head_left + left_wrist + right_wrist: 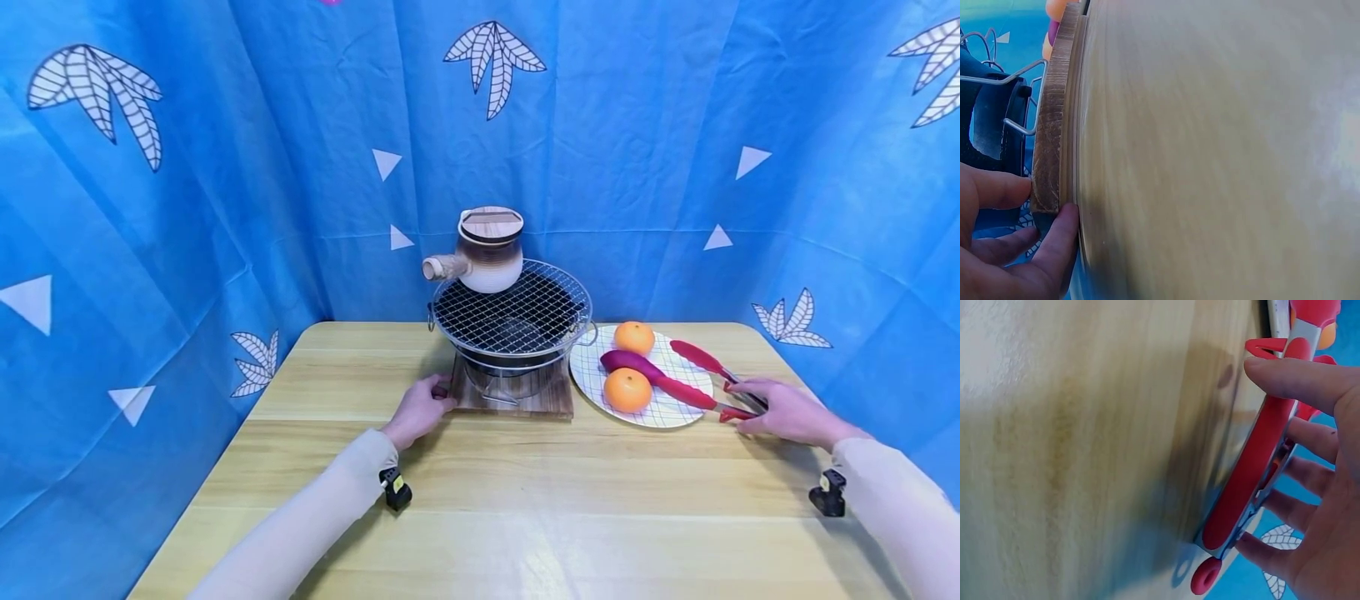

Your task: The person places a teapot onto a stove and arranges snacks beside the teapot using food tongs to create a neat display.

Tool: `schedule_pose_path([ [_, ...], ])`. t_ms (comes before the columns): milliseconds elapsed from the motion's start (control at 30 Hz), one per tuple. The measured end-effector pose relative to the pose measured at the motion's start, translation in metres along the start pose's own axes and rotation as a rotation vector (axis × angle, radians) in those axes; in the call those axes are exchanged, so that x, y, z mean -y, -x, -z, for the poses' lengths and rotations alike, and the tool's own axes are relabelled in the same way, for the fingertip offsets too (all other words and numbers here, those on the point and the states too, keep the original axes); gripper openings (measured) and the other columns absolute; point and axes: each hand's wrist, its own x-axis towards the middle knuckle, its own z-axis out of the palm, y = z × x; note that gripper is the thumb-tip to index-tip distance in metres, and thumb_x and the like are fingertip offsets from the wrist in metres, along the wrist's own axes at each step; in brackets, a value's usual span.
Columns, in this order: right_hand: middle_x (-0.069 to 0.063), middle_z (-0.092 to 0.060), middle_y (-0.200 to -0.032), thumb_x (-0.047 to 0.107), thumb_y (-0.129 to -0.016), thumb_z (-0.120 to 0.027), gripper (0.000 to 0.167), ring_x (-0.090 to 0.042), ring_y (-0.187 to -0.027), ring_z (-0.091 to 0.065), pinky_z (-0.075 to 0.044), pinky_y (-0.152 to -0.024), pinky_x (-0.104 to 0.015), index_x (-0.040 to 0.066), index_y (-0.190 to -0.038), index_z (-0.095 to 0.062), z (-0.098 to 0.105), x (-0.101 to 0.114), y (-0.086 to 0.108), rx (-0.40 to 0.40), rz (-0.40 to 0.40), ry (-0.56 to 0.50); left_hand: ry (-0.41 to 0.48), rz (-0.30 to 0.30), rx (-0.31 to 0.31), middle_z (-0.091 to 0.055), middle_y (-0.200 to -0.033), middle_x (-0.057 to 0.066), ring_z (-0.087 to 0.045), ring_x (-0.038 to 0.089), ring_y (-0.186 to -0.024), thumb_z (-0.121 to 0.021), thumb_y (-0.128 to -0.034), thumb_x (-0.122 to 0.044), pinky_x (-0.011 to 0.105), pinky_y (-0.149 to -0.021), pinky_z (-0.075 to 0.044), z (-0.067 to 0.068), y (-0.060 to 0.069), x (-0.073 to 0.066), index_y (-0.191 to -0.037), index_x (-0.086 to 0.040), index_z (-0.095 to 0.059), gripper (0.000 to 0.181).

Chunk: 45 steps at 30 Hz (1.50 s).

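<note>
— What about the red tongs [684, 392]?
— Arms spread apart, one head between two oranges [627, 392] on the white plate [588, 377], handles held by the right hand [791, 414]
— And the brown wooden board [552, 402]?
— Flat beneath the grill [513, 310], left side pinched by the left hand [420, 410]

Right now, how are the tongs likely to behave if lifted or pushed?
The tongs look stiff along their metal arms, so they probably won't sag. Their spread heads suggest they may spring, closing when squeezed and opening when released. One head lies close to the nearer orange, so a sideways push might roll that round fruit.
</note>
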Motion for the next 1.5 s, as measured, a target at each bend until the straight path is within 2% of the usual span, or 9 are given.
schedule_pose_path([
  [367, -0.039, -0.052, -0.136, 0.034, -0.076, -0.086, 0.074, -0.054, -0.118, -0.051, -0.044, -0.091, -0.068, 0.0, -0.136, -0.059, -0.001, 0.001, 0.005, -0.016, 0.003, -0.031, 0.017, 0.018, 0.021, -0.068, -0.109, 0.013, -0.062, 0.022, -0.089, -0.068, -0.0897, -0.007, 0.03, -0.073, -0.053, 0.0, 0.005, -0.003, -0.141, -0.001, -0.054, 0.054],
  [533, -0.038, -0.053, -0.136, 0.031, -0.076, -0.087, 0.075, -0.055, -0.121, -0.05, -0.043, -0.093, -0.069, 0.001, -0.138, -0.058, -0.002, 0.0, 0.007, -0.044, 0.029, -0.046, 0.02, 0.024, 0.033, -0.066, -0.113, 0.014, -0.061, 0.023, -0.092, -0.067, -0.0904, -0.007, 0.033, -0.076, -0.054, -0.001, 0.007, -0.002, -0.142, 0.0, -0.052, 0.055],
  [800, -0.037, -0.049, -0.14, 0.037, -0.075, -0.086, 0.089, -0.05, -0.118, -0.05, -0.043, -0.089, -0.065, 0.006, -0.149, -0.047, -0.002, -0.004, 0.008, -0.035, -0.031, -0.067, 0.01, 0.016, 0.023, -0.067, -0.112, 0.013, -0.062, 0.025, -0.098, -0.067, -0.0907, -0.007, 0.04, -0.089, -0.054, -0.002, 0.008, -0.002, -0.141, -0.001, -0.054, 0.052],
  [967, -0.038, -0.048, -0.141, 0.035, -0.076, -0.086, 0.092, -0.052, -0.121, -0.047, -0.041, -0.089, -0.068, 0.005, -0.151, -0.042, 0.0, -0.005, 0.011, -0.049, -0.006, -0.091, -0.007, 0.013, 0.016, -0.068, -0.112, 0.013, -0.062, 0.025, -0.1, -0.067, -0.0908, -0.008, 0.042, -0.092, -0.053, -0.003, 0.007, -0.003, -0.14, -0.001, -0.055, 0.051],
  [1067, -0.037, -0.049, -0.139, 0.035, -0.077, -0.086, 0.096, -0.047, -0.113, -0.052, -0.046, -0.082, -0.058, 0.008, -0.155, -0.037, 0.004, -0.004, 0.013, -0.048, -0.007, -0.095, -0.012, 0.013, 0.013, -0.068, -0.112, 0.013, -0.062, 0.025, -0.101, -0.067, -0.091, -0.008, 0.043, -0.093, -0.053, -0.002, 0.006, -0.005, -0.14, -0.001, -0.056, 0.05],
  [1233, -0.042, -0.044, -0.141, 0.038, -0.079, -0.085, 0.102, -0.051, -0.109, -0.052, -0.048, -0.077, -0.059, 0.01, -0.159, -0.028, 0.015, -0.001, 0.012, -0.046, -0.028, -0.064, -0.014, 0.019, 0.017, -0.067, -0.113, 0.013, -0.063, 0.025, -0.1, -0.067, -0.0917, -0.008, 0.042, -0.091, -0.053, -0.001, 0.006, -0.006, -0.141, -0.001, -0.055, 0.051],
  [1300, -0.043, -0.041, -0.142, 0.038, -0.079, -0.084, 0.102, -0.052, -0.108, -0.052, -0.048, -0.076, -0.058, 0.007, -0.158, -0.028, 0.02, 0.0, 0.009, -0.05, -0.028, -0.057, -0.014, 0.021, 0.015, -0.067, -0.113, 0.013, -0.063, 0.025, -0.1, -0.067, -0.0916, -0.008, 0.042, -0.091, -0.053, -0.001, 0.006, -0.006, -0.141, -0.001, -0.054, 0.051],
  [1433, -0.04, -0.046, -0.139, 0.04, -0.079, -0.084, 0.1, -0.042, -0.099, -0.053, -0.043, -0.07, -0.041, 0.002, -0.155, -0.032, 0.029, 0.007, 0.004, -0.066, -0.029, -0.041, -0.016, 0.023, 0.008, -0.068, -0.113, 0.013, -0.063, 0.025, -0.1, -0.067, -0.0913, -0.008, 0.042, -0.091, -0.053, 0.0, 0.005, -0.006, -0.141, -0.002, -0.054, 0.052],
  [1500, -0.04, -0.048, -0.137, 0.042, -0.079, -0.084, 0.1, -0.042, -0.099, -0.053, -0.045, -0.072, -0.044, 0.0, -0.154, -0.033, 0.033, 0.01, 0.002, -0.071, -0.033, -0.035, -0.018, 0.021, 0.009, -0.067, -0.114, 0.013, -0.063, 0.025, -0.099, -0.067, -0.0912, -0.008, 0.041, -0.09, -0.054, 0.001, 0.005, -0.005, -0.141, -0.002, -0.054, 0.052],
])
